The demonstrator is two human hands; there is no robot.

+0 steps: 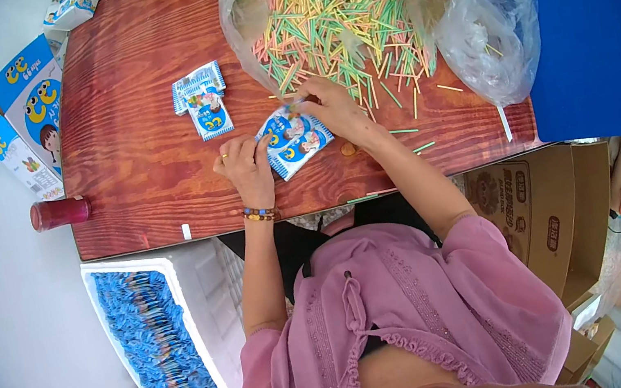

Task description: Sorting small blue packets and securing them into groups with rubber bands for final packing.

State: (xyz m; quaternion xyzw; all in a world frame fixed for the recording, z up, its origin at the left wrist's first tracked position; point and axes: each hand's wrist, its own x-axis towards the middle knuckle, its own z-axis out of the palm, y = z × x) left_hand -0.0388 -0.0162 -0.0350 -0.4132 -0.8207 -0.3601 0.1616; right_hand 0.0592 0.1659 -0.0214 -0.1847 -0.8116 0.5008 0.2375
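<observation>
At frame centre the left hand (pixel 246 168) pins blue packets (pixel 293 140) flat on the tabletop (pixel 138 158), steadying them, while the right hand (pixel 333 107) pinches their upper edge, just beside the bag of coloured sticks (pixel 333 15) for easy reach.

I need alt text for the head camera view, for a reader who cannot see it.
Two hands hold small blue-and-white packets on a wooden table: left hand beside them, right hand near a plastic bag of coloured sticks. More packets lie apart.
</observation>
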